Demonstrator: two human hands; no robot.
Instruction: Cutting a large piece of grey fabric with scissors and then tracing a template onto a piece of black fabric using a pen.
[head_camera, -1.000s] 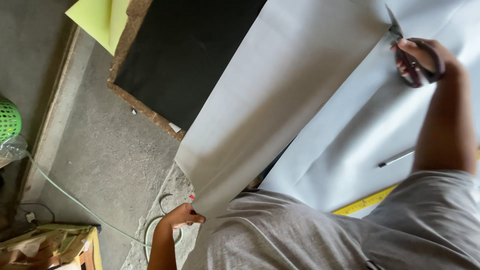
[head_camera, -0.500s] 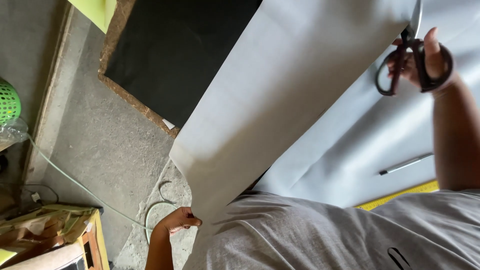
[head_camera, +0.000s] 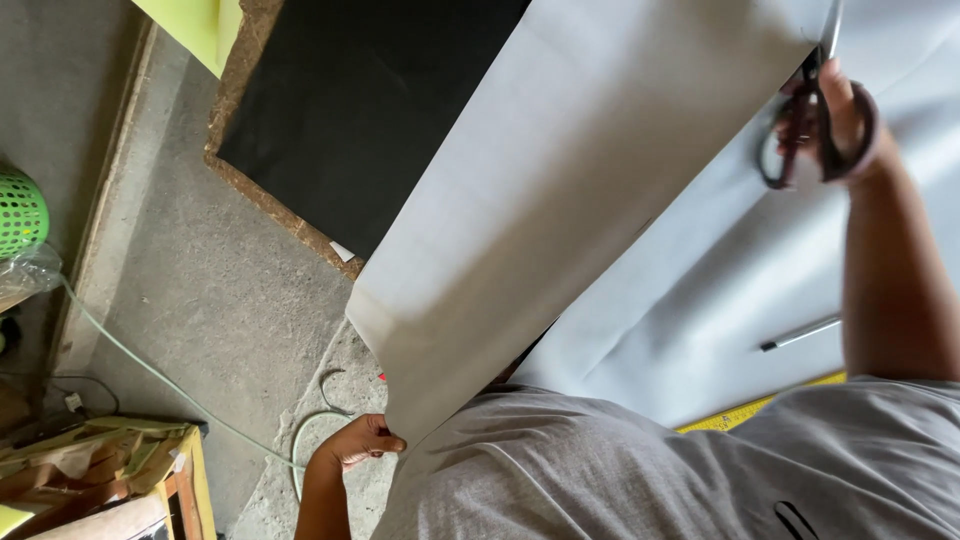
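Soft daylight, pale glare top right, slight motion blur throughout

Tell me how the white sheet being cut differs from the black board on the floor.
The white sheet is pale and flexible, hanging in a long strip; the black board is dark, rigid and lies flat. The sheet is held: left hand pinches its lower corner, right hand works scissors at its top. Nobody touches the board. Both are flat and rectangular.

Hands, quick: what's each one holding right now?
Left hand: closed, pinching the corner of the grey sheet.
Right hand: fingers through the handles of the scissors, at the sheet's far end.
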